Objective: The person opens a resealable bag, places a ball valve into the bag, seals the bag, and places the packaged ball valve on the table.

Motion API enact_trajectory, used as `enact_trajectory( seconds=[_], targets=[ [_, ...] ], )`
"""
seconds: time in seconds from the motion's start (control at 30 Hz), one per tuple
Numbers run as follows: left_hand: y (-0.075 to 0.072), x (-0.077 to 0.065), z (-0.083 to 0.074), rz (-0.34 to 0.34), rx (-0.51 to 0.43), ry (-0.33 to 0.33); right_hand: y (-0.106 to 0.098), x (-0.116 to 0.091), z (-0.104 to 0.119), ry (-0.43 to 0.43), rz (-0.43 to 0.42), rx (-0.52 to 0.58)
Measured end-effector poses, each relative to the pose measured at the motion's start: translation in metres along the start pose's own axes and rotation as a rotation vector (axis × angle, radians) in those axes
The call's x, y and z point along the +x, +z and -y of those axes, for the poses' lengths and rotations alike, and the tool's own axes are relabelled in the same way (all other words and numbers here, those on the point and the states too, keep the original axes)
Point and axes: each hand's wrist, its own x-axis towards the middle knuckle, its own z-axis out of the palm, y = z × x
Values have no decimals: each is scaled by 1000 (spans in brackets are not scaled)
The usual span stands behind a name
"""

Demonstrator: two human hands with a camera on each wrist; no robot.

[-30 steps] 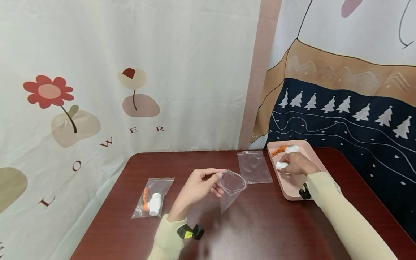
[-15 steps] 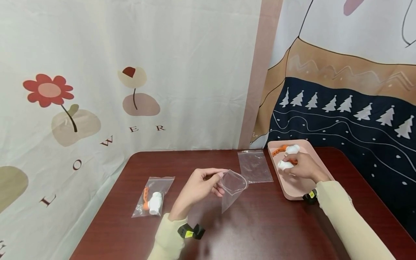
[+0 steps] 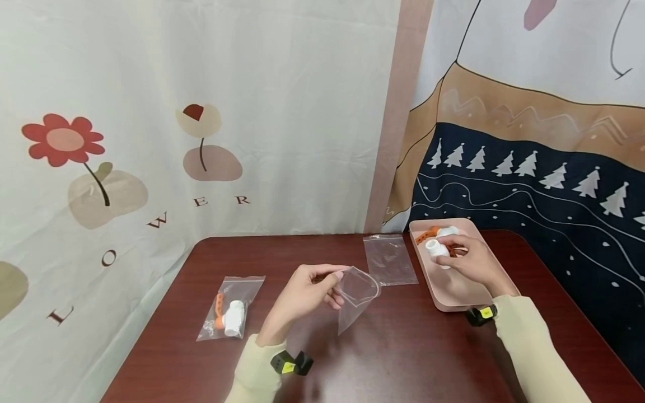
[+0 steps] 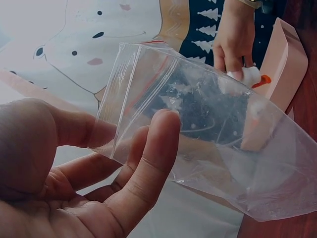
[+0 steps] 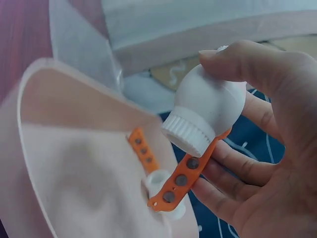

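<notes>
My left hand [image 3: 306,292] pinches the edge of a transparent zip bag [image 3: 356,294], whose mouth gapes above the table. In the left wrist view the bag [image 4: 208,124] shows a red seal line near its mouth. Over the pink tray [image 3: 456,299], my right hand [image 3: 477,262] grips a white plastic ball valve [image 3: 436,251] with an orange handle. The right wrist view shows the valve's round body and ribbed collar [image 5: 188,131], thumb on top and fingers beneath. A second ball valve [image 3: 446,230] lies in the tray behind it, partly hidden.
At the left of the table, a zip bag [image 3: 252,288] holds another white valve [image 3: 234,318] with an orange handle. A flat transparent zip bag [image 3: 390,261] lies beside the tray near the table's back edge. Printed curtains [image 3: 302,112] hang behind.
My right hand has lifted the ball valve from the tray and turned it, so its round opening shows. The left hand keeps its hold on the bag. The head view has shifted slightly.
</notes>
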Motion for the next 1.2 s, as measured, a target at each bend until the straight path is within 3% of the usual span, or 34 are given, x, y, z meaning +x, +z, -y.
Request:
enact_trajectory(
  seconds=[0.27, 0.5, 0.73, 1.2],
  targets=[
    [1, 0, 1, 13, 2, 7, 7, -14, 26, -76, -39, 112],
    [2, 0, 2, 8, -4, 5, 14, -22, 44, -119, -29, 194],
    [2, 0, 2, 7, -12, 2, 26, -28, 56, -218, -29, 357],
    [4, -1, 0, -5, -10, 9, 29, -40, 90, -337, 4, 516]
  ],
)
